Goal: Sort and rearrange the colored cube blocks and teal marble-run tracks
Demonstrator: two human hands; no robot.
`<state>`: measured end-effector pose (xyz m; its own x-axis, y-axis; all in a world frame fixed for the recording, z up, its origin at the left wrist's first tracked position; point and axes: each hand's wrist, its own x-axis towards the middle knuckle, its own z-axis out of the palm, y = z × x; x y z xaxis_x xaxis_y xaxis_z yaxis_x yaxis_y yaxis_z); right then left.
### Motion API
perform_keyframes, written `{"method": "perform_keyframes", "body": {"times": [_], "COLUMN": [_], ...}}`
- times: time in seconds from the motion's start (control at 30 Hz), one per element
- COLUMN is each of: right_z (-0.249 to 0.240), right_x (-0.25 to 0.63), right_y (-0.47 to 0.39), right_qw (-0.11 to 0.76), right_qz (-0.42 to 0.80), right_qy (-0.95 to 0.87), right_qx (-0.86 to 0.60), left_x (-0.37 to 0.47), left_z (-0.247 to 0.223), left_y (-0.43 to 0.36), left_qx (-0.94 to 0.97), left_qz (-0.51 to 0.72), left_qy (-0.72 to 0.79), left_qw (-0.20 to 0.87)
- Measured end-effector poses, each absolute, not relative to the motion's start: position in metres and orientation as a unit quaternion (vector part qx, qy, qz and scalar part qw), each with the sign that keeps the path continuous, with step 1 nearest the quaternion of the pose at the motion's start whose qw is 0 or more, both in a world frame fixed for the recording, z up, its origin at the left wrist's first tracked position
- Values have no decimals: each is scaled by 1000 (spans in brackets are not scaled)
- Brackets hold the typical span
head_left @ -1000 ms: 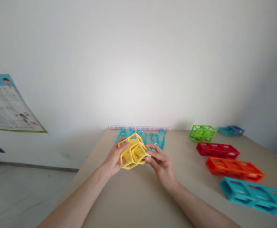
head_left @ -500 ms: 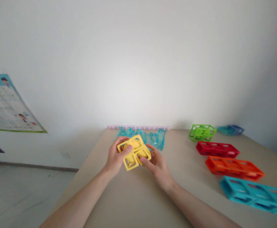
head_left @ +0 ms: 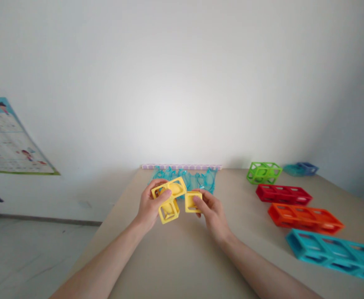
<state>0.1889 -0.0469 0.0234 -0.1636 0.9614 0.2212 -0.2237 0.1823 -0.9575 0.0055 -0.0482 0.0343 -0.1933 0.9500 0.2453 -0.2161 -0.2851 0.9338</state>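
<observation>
Above the table, my left hand (head_left: 151, 204) grips an L-shaped yellow block (head_left: 177, 188) made of joined open-framed cubes, its thumb pressed on the front. Just to the right, a single yellow cube (head_left: 190, 202) is pinched between the thumb and fingers of my right hand (head_left: 212, 209). Its upper left corner is very close to the L-shaped block; whether they touch I cannot tell. My fingers behind both pieces are mostly hidden.
A clear blue plastic sheet (head_left: 197, 179) lies behind my hands, against the wall. Along the right stand a green framed block (head_left: 264, 173), a red bar (head_left: 284, 194), an orange bar (head_left: 305, 218), a teal bar (head_left: 334, 253) and a blue piece (head_left: 307, 168).
The yellow cube in my right hand has come away from the inner corner of the L-shaped block and moved slightly right. My left hand has kept its grip.
</observation>
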Motion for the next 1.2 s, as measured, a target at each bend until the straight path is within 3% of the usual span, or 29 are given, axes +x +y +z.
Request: {"method": "perform_keyframes", "body": {"times": [0.23, 0.5, 0.77, 1.0, 1.2], "right_z": [26, 23, 24, 20, 25], "right_x": [188, 183, 183, 186, 187], "right_y": [-53, -53, -52, -49, -50], "right_qw": [500, 478, 493, 535, 519], "right_qz": [551, 570, 570, 560, 577], "right_qy": [-565, -570, -554, -529, -536], "right_qx": [-357, -348, -353, -347, -333], "left_x": [4, 4, 4, 11, 12], "left_z": [38, 29, 37, 34, 33], "left_y": [-47, -51, -55, -57, -57], "left_qx": [439, 537, 579, 520, 524], "left_qz": [683, 616, 588, 591, 578], "left_qy": [386, 409, 413, 343, 356], "left_qw": [437, 407, 385, 512, 514]}}
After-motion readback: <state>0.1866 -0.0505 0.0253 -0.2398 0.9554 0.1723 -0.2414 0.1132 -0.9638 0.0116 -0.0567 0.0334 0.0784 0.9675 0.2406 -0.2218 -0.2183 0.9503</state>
